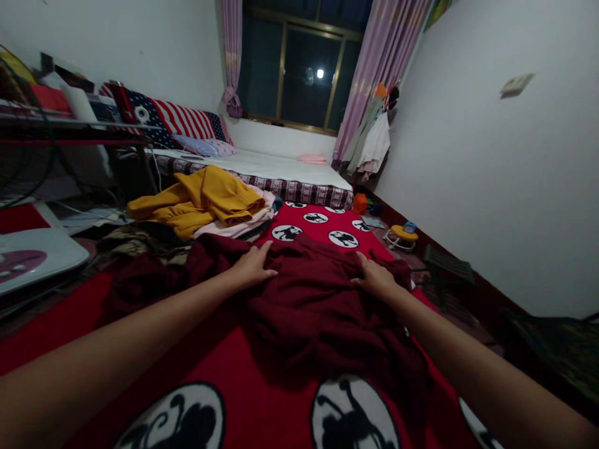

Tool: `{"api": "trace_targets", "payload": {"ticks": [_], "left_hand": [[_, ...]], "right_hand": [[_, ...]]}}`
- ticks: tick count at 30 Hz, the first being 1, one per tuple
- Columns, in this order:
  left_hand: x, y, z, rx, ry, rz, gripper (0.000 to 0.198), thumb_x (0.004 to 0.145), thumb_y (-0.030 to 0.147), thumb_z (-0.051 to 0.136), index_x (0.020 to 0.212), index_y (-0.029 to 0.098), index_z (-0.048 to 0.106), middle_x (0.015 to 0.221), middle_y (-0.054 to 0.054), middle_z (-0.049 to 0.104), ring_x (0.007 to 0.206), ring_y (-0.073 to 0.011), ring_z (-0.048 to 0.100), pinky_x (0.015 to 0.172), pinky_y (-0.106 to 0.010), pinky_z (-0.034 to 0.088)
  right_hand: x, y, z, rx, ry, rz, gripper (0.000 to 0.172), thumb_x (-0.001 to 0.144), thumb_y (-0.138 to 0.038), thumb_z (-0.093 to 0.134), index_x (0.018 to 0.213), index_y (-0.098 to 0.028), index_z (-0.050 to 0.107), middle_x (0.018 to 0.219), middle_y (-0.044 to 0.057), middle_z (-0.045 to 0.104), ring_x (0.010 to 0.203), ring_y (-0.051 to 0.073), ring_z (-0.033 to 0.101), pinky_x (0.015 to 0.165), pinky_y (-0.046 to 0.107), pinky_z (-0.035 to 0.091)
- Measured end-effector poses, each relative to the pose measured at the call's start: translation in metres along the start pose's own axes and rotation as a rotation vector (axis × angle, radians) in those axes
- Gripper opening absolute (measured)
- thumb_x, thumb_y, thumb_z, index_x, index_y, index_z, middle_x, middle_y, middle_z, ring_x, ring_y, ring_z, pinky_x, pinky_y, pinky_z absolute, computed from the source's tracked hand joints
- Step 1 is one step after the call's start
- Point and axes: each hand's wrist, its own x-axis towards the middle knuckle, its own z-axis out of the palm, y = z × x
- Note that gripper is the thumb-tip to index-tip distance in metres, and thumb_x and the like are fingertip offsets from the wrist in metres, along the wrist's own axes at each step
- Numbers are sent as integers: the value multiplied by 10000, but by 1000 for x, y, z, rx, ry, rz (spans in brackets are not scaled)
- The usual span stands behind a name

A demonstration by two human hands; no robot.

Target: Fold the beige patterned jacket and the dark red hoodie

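Observation:
A dark maroon garment point(322, 312) lies loosely spread and wrinkled in front of me on a red blanket point(210, 368) with white round patches and black figures. My left hand point(253, 267) rests on its upper left part, thumb and forefinger apart. On the upper right part lies my right hand point(377, 279), also with thumb and forefinger spread. Both hands touch the cloth, and the other fingers are partly hidden. Part of the maroon cloth trails off to the left, under my left forearm. The kind of garment is hard to make out.
Beyond my left hand sits a clothes pile with mustard-yellow clothing point(206, 196) on top. A bed point(276, 165) stands by the window. At the left are a cluttered desk point(126, 138) and a white plastic piece point(42, 255). Small stools, one yellow-topped stool point(403, 234), line the right wall.

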Motion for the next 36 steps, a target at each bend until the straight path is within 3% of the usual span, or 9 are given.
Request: {"api": "trace_targets", "payload": {"ticks": [3, 9, 11, 14, 16, 19, 27, 32, 36], "left_hand": [[4, -6, -4, -83, -65, 43, 433, 716, 330, 661, 1106, 154, 590, 1072, -116, 670, 1030, -277, 629, 848, -331, 490], [16, -5, -68, -366, -445, -36, 192, 599, 253, 667, 765, 174, 611, 566, 20, 584, 512, -163, 572, 508, -256, 465], [33, -1, -94, -366, -303, -43, 181, 594, 233, 665, 756, 160, 632, 608, -4, 611, 562, -176, 599, 574, -283, 504], [65, 6, -111, -278, 171, 5, 350, 638, 181, 617, 982, 134, 663, 921, -72, 664, 851, -231, 639, 824, -354, 521], [78, 10, -105, -213, 380, 62, 572, 656, 153, 607, 1226, 125, 566, 1201, -114, 570, 1091, -263, 565, 994, -395, 445], [73, 13, -75, -139, 329, 260, 694, 683, 164, 622, 1355, 144, 449, 1401, -125, 400, 1317, -286, 388, 1125, -415, 317], [3, 13, -10, 99, -128, 761, 925, 584, -91, 501, 1435, 250, 378, 1560, -104, 270, 1444, -309, 204, 1144, -485, 259], [8, 15, -10, 239, -187, 844, 932, 573, -46, 540, 1424, 304, 395, 1534, -50, 347, 1455, -357, 120, 1138, -558, 198], [14, 11, -12, 348, -181, 848, 809, 634, -11, 551, 1377, 294, 461, 1416, -80, 493, 1401, -347, 279, 1114, -529, 237]], "right_hand": [[-2, 0, -9, -21, -53, -48, 446, 798, -374, 624, 1197, -175, 602, 1135, 141, 677, 1044, 288, 639, 766, 327, 487], [19, 14, -68, 179, -357, -81, 120, 730, -289, 647, 744, -184, 702, 645, 26, 666, 574, 171, 626, 494, 236, 448], [40, 19, -90, 253, -316, -34, 116, 711, -250, 654, 758, -161, 711, 591, 32, 635, 531, 172, 605, 488, 252, 468], [70, 18, -106, 361, 78, 44, 295, 759, -205, 599, 1029, -139, 695, 836, 95, 689, 779, 239, 668, 679, 329, 544], [80, 13, -103, 397, 346, 53, 543, 789, -230, 601, 1318, -135, 523, 1209, 160, 600, 1123, 296, 580, 905, 396, 501], [71, 4, -79, 396, 464, -52, 799, 786, -309, 653, 1469, -107, 293, 1489, 203, 320, 1400, 318, 287, 1108, 442, 322], [-45, 2, -14, 477, 115, -472, 322, 806, -307, 590, 1111, -222, 651, 1326, 93, 572, 1241, 238, 522, 1087, 409, 360], [-98, 2, -4, 310, -67, -550, 720, 650, -84, 532, 1345, -268, 487, 1401, 66, 522, 1284, 250, 480, 1128, 515, 259], [-104, 2, 7, 114, -71, -549, 867, 616, -1, 474, 1442, -241, 367, 1497, 88, 399, 1345, 252, 404, 1081, 476, 342]]}}
